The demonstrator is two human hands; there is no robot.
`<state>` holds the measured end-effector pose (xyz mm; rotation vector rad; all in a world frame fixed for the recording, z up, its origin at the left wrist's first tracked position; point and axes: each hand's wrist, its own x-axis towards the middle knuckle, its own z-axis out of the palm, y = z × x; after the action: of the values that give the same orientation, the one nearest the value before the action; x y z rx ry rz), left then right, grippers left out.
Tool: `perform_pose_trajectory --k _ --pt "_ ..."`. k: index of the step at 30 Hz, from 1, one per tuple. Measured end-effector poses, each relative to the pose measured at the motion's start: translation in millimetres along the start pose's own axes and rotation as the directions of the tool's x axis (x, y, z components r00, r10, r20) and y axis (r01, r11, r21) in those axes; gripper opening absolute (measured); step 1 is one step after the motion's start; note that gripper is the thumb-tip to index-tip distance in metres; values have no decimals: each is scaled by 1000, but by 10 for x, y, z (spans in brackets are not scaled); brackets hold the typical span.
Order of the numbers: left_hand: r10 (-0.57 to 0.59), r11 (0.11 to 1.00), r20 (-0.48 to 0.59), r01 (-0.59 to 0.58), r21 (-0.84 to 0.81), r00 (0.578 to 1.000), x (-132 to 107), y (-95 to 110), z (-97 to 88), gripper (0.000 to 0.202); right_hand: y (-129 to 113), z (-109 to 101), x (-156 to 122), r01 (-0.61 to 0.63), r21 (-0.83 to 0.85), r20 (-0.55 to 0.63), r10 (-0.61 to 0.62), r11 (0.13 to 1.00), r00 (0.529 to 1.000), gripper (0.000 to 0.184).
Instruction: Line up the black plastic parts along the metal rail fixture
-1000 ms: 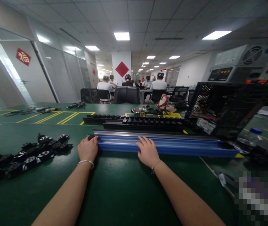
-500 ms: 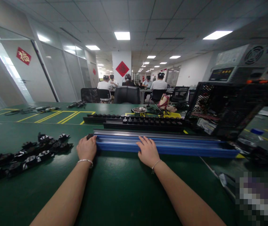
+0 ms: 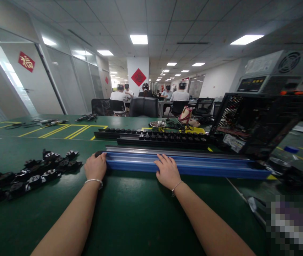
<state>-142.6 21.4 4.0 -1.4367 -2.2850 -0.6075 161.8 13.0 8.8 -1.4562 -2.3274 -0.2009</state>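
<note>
A long blue rail (image 3: pixel 210 168) with a channel along its top lies across the green table in front of me. At its left end my left hand (image 3: pixel 95 166) is closed on a small black part (image 3: pixel 98 153), most of it hidden by the fingers. My right hand (image 3: pixel 168 172) grips the rail left of its middle, fingers over the top and thumb on the near side. A dark strip (image 3: pixel 130 149) runs along the rail's far edge. Many black modules (image 3: pixel 34 179) with pale metal pieces lie in rows at the left.
Behind the rail, black rails (image 3: pixel 164 140) carry rows of modules. Beyond them stands a metal bowl (image 3: pixel 157 124). An open computer case (image 3: pixel 258 124) and a blue-capped bottle (image 3: pixel 284 156) are at the right. Cables and tools (image 3: pixel 50 122) lie far left. Several people sit at distant desks.
My left hand has shifted slightly left with the black part, away from the rail's end. My right hand and the rail have stayed put.
</note>
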Motion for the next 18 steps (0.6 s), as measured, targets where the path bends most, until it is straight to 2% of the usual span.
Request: perform_pose_trajectory --k 6,18 --pt "-54 996 32 56 -71 998 13 -8 19 51 -3 -3 1 0 0 -3 0 1000 1000 38" --pt "5 997 -16 -6 -71 1000 111 -132 122 56 -4 -16 2 -11 0 25 11 1000 1000 40"
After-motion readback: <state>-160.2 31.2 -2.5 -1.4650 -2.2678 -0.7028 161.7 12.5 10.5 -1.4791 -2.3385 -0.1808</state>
